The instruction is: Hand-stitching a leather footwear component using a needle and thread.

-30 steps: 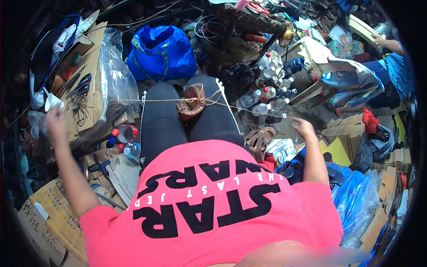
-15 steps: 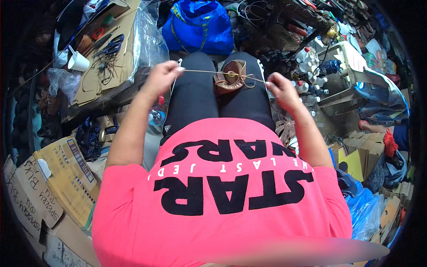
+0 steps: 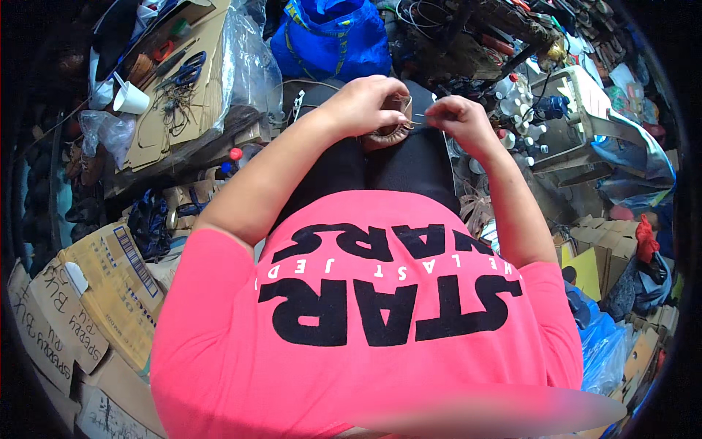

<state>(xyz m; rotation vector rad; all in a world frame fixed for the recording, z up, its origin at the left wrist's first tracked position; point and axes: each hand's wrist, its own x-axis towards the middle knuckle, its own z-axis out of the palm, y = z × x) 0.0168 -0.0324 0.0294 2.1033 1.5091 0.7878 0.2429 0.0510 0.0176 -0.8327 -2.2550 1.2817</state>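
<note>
Gripping brown shoe [image 3: 391, 130], left hand [image 3: 363, 104]; right hand [image 3: 453, 117] pinches needle [image 3: 417, 117].

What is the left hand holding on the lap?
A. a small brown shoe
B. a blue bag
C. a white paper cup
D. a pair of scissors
A. The left hand wraps over a small brown shoe resting on the knees, while the right hand pinches something thin beside it. The cup, scissors and blue bag all lie away from the hands.

Shoe [image 3: 391, 126] on lap, betw. hands.
</note>
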